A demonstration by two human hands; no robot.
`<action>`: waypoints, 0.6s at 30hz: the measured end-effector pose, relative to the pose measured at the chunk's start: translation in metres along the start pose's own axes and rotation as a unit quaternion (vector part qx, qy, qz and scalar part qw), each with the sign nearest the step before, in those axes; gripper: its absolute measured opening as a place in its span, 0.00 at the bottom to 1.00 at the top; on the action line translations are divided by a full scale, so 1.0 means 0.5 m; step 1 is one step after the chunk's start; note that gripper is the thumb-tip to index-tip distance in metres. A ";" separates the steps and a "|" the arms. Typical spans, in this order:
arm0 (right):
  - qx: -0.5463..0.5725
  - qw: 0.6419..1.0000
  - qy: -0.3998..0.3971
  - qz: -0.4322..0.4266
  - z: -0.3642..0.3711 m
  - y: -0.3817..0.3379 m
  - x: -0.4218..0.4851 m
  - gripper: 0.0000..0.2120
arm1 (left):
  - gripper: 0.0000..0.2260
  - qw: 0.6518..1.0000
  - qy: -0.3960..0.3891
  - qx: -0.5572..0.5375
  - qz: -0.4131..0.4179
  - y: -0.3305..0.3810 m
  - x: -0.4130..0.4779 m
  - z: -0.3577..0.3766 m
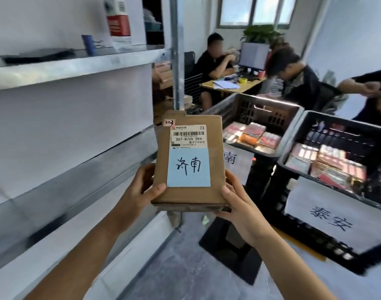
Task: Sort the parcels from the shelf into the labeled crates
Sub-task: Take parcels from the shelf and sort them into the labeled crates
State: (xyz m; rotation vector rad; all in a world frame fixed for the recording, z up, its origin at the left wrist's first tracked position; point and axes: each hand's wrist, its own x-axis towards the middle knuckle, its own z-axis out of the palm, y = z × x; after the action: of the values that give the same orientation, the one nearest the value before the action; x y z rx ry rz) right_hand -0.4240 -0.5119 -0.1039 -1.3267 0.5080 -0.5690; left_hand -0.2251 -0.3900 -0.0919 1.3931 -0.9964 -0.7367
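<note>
Cardboard parcel (215,148) standing upright; I'm clamping left hand (139,191) and right hand (239,204) fingers round its lower corners. Matching crate (271,103) is probably sitting ahead-right, nearer my right.

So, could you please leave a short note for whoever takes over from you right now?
Left grip and right grip hold the brown parcel by its lower corners, in front of the shelf.
Its blue note reads 济南.
The far crate has a label ending in 南, the rest hidden. The near crate is labelled 泰安.
Done: both crates hold packets.
Left: drop this parcel, probably in the far crate, then sort the boxes on the upper shelf.
</note>
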 end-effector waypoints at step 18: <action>-0.070 0.966 0.247 -0.023 -0.335 -0.207 0.377 0.12 | 0.25 0.968 -0.235 0.030 0.078 0.006 0.613 0.074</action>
State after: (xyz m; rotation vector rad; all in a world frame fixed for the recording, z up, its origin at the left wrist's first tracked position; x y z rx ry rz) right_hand -0.3976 -0.7743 -0.0350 -1.3319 0.9413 -0.9248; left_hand -0.1268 -0.6797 -0.0522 1.1953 -1.4903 -0.9479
